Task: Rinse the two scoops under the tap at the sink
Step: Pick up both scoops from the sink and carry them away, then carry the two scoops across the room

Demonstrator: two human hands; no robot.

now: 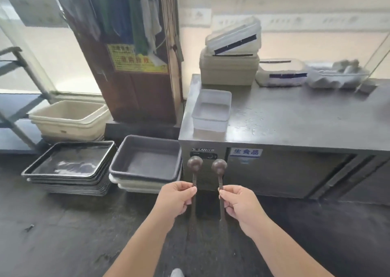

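Note:
I hold two dark brown scoops upright side by side, round bowls up. My left hand pinches the handle of the left scoop. My right hand pinches the handle of the right scoop. Both long handles hang down below my fingers. The scoops are in front of the steel counter cabinet. No sink or tap is in view.
A steel counter on the right carries a clear plastic tub and stacked lidded boxes. On the dark floor sit stacked grey bins, black trays and a beige tub. A brown cabinet stands behind.

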